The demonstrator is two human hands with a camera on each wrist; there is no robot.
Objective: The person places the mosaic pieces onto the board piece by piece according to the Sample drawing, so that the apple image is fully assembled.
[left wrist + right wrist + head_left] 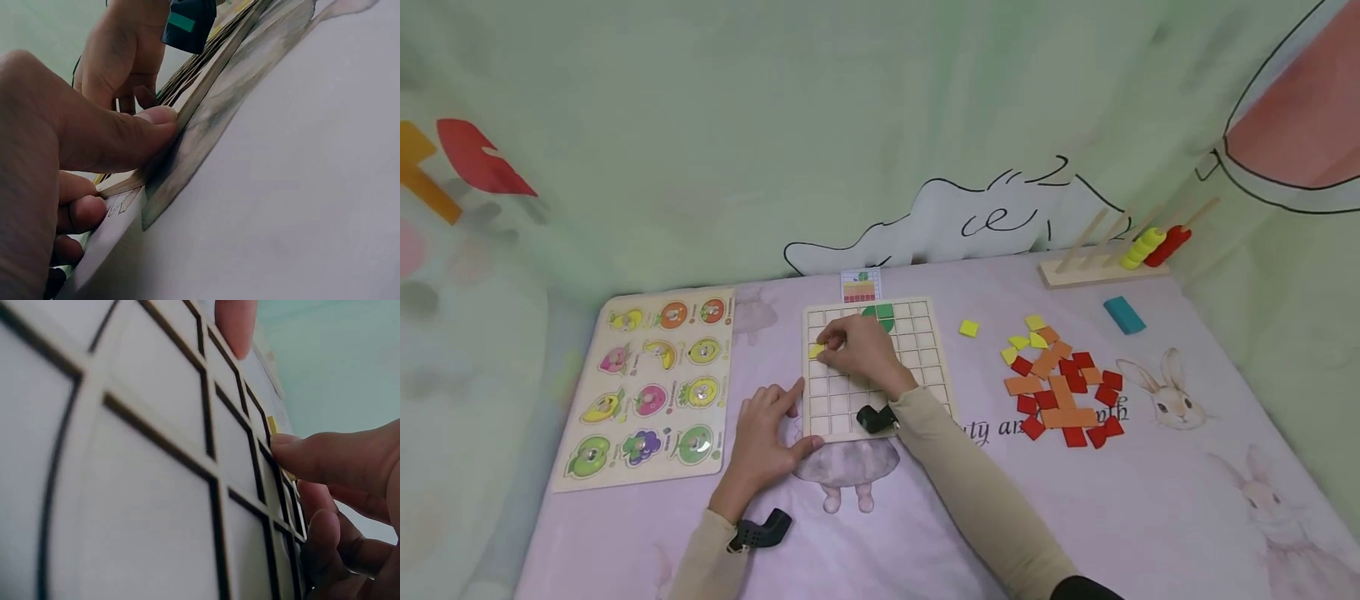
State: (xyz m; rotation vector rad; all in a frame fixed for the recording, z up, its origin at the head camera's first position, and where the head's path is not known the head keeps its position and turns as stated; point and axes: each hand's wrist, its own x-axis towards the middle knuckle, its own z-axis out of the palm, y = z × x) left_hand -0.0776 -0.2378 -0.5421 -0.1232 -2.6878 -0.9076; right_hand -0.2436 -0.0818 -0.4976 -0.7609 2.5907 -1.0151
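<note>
A wooden grid board (916,358) lies flat at the middle of the table. My left hand (763,433) holds its near left corner, thumb on the near edge and index finger along the left side. Over the board, my right hand (867,354) pinches a yellow square tile (816,351) at the left column of cells. The thumb in the right wrist view overlaps part of that yellow tile (272,425). Green pieces (886,312) sit in cells near the far edge, partly behind the right hand. A small pattern card (860,286) lies just beyond the board.
A fruit puzzle board (651,390) lies at the left. Loose red, orange and yellow pieces (1060,389) are scattered at the right, with one yellow tile (968,328) apart from them. Behind stand a peg rack (1103,270) and, nearer, a blue block (1124,315).
</note>
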